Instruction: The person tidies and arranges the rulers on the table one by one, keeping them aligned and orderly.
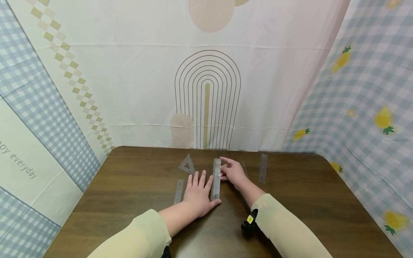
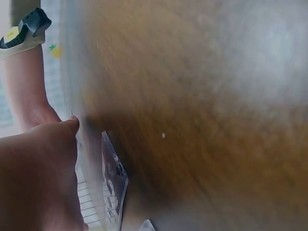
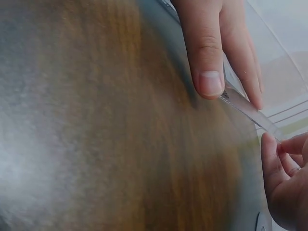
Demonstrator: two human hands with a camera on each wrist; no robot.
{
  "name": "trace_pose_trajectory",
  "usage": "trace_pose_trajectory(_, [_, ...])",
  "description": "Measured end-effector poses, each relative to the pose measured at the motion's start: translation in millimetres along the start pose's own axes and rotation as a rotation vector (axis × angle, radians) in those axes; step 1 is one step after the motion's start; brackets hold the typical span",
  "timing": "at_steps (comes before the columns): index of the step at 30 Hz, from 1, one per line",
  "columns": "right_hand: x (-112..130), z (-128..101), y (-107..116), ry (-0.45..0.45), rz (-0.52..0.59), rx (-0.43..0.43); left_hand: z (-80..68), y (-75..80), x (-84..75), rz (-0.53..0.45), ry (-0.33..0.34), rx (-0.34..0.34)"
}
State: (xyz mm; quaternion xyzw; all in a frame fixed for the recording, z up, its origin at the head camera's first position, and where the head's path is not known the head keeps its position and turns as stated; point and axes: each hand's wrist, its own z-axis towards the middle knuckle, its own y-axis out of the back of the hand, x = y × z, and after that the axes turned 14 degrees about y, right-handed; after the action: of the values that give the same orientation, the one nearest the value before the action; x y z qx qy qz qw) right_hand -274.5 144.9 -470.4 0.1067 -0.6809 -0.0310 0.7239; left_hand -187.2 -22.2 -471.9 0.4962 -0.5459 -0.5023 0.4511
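Note:
A clear ruler (image 1: 216, 179) stands lengthwise between the two hands, pointing away from the body. My left hand (image 1: 198, 197) rests at its left side with spread, straight fingers; the index fingertip is by its left edge and the thumb by its near end. At the right edge, my right hand (image 1: 233, 174) pinches the ruler, its index finger stretched toward the far end. The right wrist view shows the right thumb (image 3: 271, 161) and a fingertip meeting at the ruler's (image 3: 250, 111) end. Another clear ruler (image 1: 178, 191) lies left of the left hand, partly covered.
Beyond the left hand lies a clear triangular set square (image 1: 190, 165). A further clear ruler (image 1: 262, 168) lies at the right. Behind the right hand, a clear piece (image 1: 244, 167) is mostly hidden. The brown wooden table (image 1: 129, 186) meets a patterned cloth (image 1: 145, 89) at the back.

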Motion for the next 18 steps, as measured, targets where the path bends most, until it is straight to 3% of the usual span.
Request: trace_pose_trajectory(18, [-5.2,-19.1,-14.2,0.002,0.049,0.04,-22.2,-1.6,7.9,-0.019,0.019,0.006])
